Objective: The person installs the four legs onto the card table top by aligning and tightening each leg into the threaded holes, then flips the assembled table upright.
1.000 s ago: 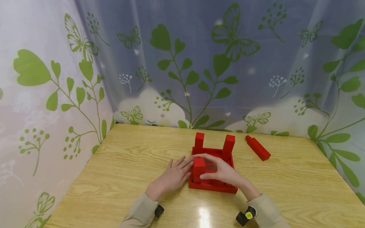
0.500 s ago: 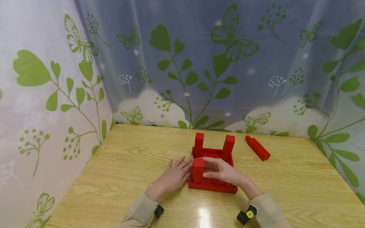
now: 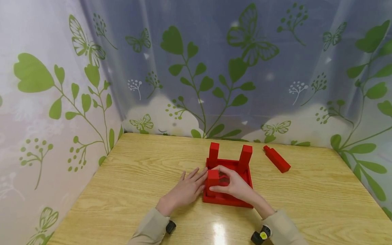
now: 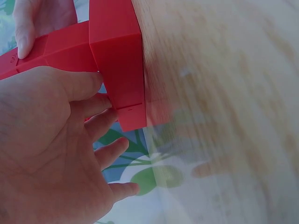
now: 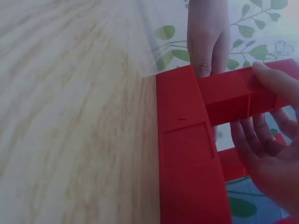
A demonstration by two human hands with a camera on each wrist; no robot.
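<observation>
A shallow red square frame (image 3: 228, 202), like a small upturned table, lies on the wooden table. Three square red legs stand up at its corners. My right hand (image 3: 237, 187) pinches the near-left leg (image 3: 213, 175), thumb on the near side and fingers behind it, as the right wrist view also shows around the leg (image 5: 226, 91). With its fingers spread, my left hand (image 3: 185, 192) rests against the frame's left side. In the left wrist view its thumb and fingertips touch the frame (image 4: 119, 56). How the leg's foot sits in the corner is hidden.
A loose red leg (image 3: 277, 159) with a narrow stepped end lies on the table (image 3: 141, 170) to the right of the frame. The far-left leg (image 3: 214, 151) and far-right leg (image 3: 245, 156) stand behind my hands. A patterned curtain (image 3: 214, 68) hangs around the table.
The right hand loosened away from the near-left leg half a second ago and now grips it again, its wrist turned slightly. The left hand and frame stay in place.
</observation>
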